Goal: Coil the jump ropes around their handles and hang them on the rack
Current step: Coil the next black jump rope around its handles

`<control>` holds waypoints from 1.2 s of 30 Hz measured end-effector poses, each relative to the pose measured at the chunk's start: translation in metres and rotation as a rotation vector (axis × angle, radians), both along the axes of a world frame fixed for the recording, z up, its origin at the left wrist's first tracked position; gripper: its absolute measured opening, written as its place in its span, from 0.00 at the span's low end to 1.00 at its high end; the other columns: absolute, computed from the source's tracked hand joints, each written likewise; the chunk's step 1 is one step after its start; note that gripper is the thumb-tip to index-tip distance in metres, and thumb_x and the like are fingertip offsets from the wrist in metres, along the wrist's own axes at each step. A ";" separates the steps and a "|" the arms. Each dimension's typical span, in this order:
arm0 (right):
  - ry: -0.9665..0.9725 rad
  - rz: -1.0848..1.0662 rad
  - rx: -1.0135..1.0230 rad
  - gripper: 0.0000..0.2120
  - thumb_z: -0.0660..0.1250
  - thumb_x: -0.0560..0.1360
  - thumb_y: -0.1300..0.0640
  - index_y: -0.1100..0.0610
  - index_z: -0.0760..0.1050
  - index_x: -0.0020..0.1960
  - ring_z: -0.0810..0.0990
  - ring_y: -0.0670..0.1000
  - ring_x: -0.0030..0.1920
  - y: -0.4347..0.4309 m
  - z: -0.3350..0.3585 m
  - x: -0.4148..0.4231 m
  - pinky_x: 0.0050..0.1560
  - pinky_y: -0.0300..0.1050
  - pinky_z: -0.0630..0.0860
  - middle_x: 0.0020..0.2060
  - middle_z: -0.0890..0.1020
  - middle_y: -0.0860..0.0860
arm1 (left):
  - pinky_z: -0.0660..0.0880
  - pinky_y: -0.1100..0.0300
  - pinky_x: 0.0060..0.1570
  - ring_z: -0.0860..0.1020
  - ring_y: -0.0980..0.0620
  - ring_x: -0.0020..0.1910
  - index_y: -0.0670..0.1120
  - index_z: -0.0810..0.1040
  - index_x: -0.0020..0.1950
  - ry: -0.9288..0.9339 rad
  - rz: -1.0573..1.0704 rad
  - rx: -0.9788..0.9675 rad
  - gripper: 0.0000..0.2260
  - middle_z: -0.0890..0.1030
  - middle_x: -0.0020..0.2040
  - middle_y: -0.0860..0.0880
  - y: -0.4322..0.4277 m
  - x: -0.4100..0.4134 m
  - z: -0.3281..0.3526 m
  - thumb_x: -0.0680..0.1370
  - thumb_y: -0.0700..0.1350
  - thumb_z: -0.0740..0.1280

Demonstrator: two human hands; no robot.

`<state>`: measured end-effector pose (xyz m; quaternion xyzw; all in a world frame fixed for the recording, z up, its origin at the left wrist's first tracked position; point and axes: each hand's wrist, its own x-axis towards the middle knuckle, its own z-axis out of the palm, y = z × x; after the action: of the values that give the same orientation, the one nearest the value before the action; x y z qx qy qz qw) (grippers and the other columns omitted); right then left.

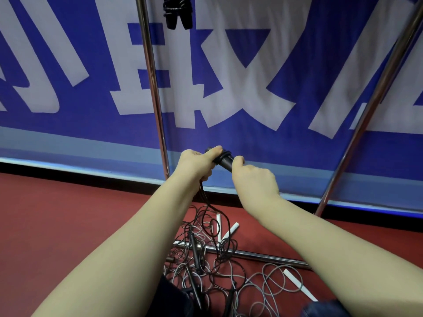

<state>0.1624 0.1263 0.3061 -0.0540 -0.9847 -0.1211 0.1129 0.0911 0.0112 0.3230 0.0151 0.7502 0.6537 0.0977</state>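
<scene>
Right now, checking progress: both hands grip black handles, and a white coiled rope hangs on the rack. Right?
No: the head view shows the coiled rope on the rack is black, not white. Left hand and right hand do grip black handles.

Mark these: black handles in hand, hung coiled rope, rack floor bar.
black handles (226, 164): head view, bare shaft, lower half.
hung coiled rope (171, 20): head view, its left hanging handle.
rack floor bar (263, 256): head view, bare chrome stretch, right half.
</scene>
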 end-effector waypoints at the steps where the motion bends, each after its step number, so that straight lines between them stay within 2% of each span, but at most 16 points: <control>1: 0.014 -0.002 -0.041 0.22 0.62 0.76 0.67 0.64 0.59 0.66 0.81 0.56 0.44 0.000 0.002 0.000 0.33 0.44 0.65 0.48 0.80 0.54 | 0.61 0.64 0.24 0.61 0.54 0.21 0.41 0.74 0.35 0.031 -0.002 0.013 0.17 0.68 0.23 0.51 0.000 0.000 0.001 0.76 0.51 0.72; 3: 0.067 -0.036 -0.206 0.11 0.61 0.77 0.63 0.59 0.63 0.58 0.75 0.57 0.40 0.002 0.009 0.000 0.32 0.45 0.63 0.46 0.80 0.54 | 0.62 0.63 0.25 0.62 0.55 0.21 0.42 0.72 0.34 0.078 -0.011 0.038 0.18 0.68 0.23 0.51 0.000 0.000 0.003 0.76 0.52 0.72; 5: 0.092 -0.093 -0.497 0.07 0.62 0.76 0.60 0.58 0.65 0.51 0.74 0.58 0.40 0.009 0.014 -0.005 0.36 0.47 0.67 0.43 0.77 0.54 | 0.62 0.64 0.24 0.62 0.55 0.21 0.43 0.72 0.33 0.099 -0.039 0.065 0.18 0.67 0.23 0.52 -0.001 0.001 0.003 0.76 0.52 0.71; 7: 0.006 -0.122 -0.902 0.08 0.64 0.74 0.61 0.58 0.66 0.51 0.79 0.57 0.39 0.017 0.021 -0.008 0.35 0.47 0.73 0.43 0.77 0.55 | 0.62 0.66 0.24 0.61 0.56 0.22 0.43 0.71 0.33 0.128 -0.096 0.092 0.18 0.66 0.24 0.53 -0.001 0.002 0.003 0.77 0.52 0.70; 10: -0.286 -0.017 -1.460 0.13 0.69 0.75 0.61 0.58 0.65 0.51 0.81 0.54 0.33 0.029 0.033 -0.002 0.28 0.42 0.75 0.42 0.79 0.56 | 0.61 0.66 0.25 0.61 0.55 0.24 0.44 0.72 0.34 0.172 -0.168 0.116 0.18 0.65 0.25 0.53 -0.003 0.000 0.005 0.78 0.53 0.69; 12: -0.369 0.074 -1.632 0.13 0.69 0.76 0.56 0.59 0.67 0.53 0.78 0.54 0.30 0.038 0.039 0.003 0.29 0.44 0.74 0.35 0.80 0.56 | 0.60 0.66 0.27 0.60 0.56 0.24 0.45 0.73 0.35 0.186 -0.241 0.142 0.17 0.65 0.26 0.55 -0.006 -0.001 0.005 0.80 0.52 0.67; 14: -0.398 0.142 -1.725 0.15 0.67 0.77 0.51 0.61 0.73 0.55 0.72 0.52 0.26 0.045 0.042 0.006 0.28 0.43 0.70 0.28 0.75 0.55 | 0.60 0.67 0.28 0.60 0.57 0.25 0.41 0.75 0.41 0.213 -0.327 0.169 0.15 0.65 0.26 0.56 -0.010 -0.001 0.003 0.81 0.52 0.64; 16: -0.419 0.203 -1.771 0.16 0.66 0.74 0.48 0.61 0.76 0.52 0.68 0.50 0.23 0.046 0.043 0.008 0.26 0.41 0.66 0.25 0.72 0.53 | 0.60 0.68 0.28 0.61 0.58 0.25 0.39 0.75 0.48 0.239 -0.371 0.192 0.15 0.65 0.27 0.56 -0.011 -0.001 0.004 0.81 0.52 0.63; 18: -0.433 0.250 -1.826 0.14 0.66 0.72 0.49 0.60 0.73 0.47 0.69 0.50 0.22 0.042 0.044 0.009 0.24 0.40 0.66 0.25 0.73 0.54 | 0.60 0.68 0.28 0.60 0.58 0.26 0.38 0.75 0.47 0.259 -0.391 0.220 0.16 0.65 0.27 0.56 -0.011 0.001 0.007 0.79 0.53 0.64; 22: -0.489 0.272 -1.908 0.09 0.66 0.74 0.56 0.61 0.70 0.46 0.84 0.58 0.36 0.039 0.045 0.010 0.33 0.47 0.81 0.38 0.83 0.62 | 0.58 0.66 0.29 0.60 0.57 0.27 0.46 0.76 0.37 0.300 -0.403 0.221 0.13 0.66 0.28 0.55 -0.015 0.002 0.010 0.80 0.50 0.64; 23: -0.504 0.268 -1.873 0.08 0.66 0.76 0.57 0.61 0.70 0.48 0.84 0.58 0.36 0.039 0.046 0.011 0.32 0.47 0.81 0.39 0.84 0.62 | 0.58 0.65 0.30 0.60 0.57 0.27 0.45 0.76 0.38 0.304 -0.405 0.202 0.14 0.67 0.28 0.54 -0.017 0.002 0.010 0.79 0.51 0.64; 26: -0.496 0.256 -1.742 0.09 0.66 0.78 0.56 0.60 0.71 0.53 0.77 0.51 0.26 0.039 0.047 0.011 0.26 0.43 0.75 0.32 0.79 0.56 | 0.60 0.65 0.31 0.61 0.55 0.29 0.39 0.77 0.45 0.312 -0.412 0.163 0.18 0.69 0.31 0.53 -0.023 0.001 0.011 0.75 0.55 0.66; 29: -0.462 0.259 -1.672 0.08 0.67 0.78 0.55 0.57 0.69 0.51 0.69 0.49 0.23 0.038 0.049 0.009 0.24 0.40 0.67 0.29 0.72 0.53 | 0.63 0.65 0.31 0.63 0.55 0.29 0.44 0.78 0.41 0.326 -0.409 0.141 0.14 0.70 0.30 0.52 -0.026 0.001 0.013 0.77 0.54 0.65; 31: -0.407 0.257 -1.609 0.07 0.67 0.79 0.56 0.55 0.68 0.48 0.67 0.49 0.23 0.037 0.048 0.007 0.25 0.40 0.65 0.28 0.71 0.52 | 0.65 0.65 0.30 0.64 0.54 0.27 0.45 0.79 0.41 0.330 -0.398 0.094 0.13 0.70 0.29 0.51 -0.027 0.000 0.014 0.79 0.53 0.65; 33: -0.333 0.251 -1.502 0.06 0.67 0.79 0.57 0.53 0.69 0.48 0.67 0.50 0.23 0.035 0.047 0.006 0.25 0.40 0.65 0.28 0.71 0.53 | 0.64 0.63 0.28 0.64 0.54 0.24 0.42 0.80 0.43 0.311 -0.340 0.031 0.14 0.71 0.27 0.50 -0.027 -0.001 0.014 0.80 0.53 0.66; 36: -0.213 0.233 -1.352 0.05 0.65 0.80 0.58 0.52 0.69 0.49 0.68 0.50 0.22 0.033 0.045 0.002 0.23 0.41 0.66 0.28 0.72 0.54 | 0.63 0.64 0.25 0.64 0.54 0.22 0.32 0.79 0.48 0.289 -0.212 -0.056 0.22 0.72 0.24 0.51 -0.021 -0.001 0.013 0.79 0.54 0.67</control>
<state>0.1644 0.1598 0.3507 0.0058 -0.8492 0.5271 -0.0304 0.0896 -0.0099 0.3358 0.1851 0.7686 0.6096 0.0579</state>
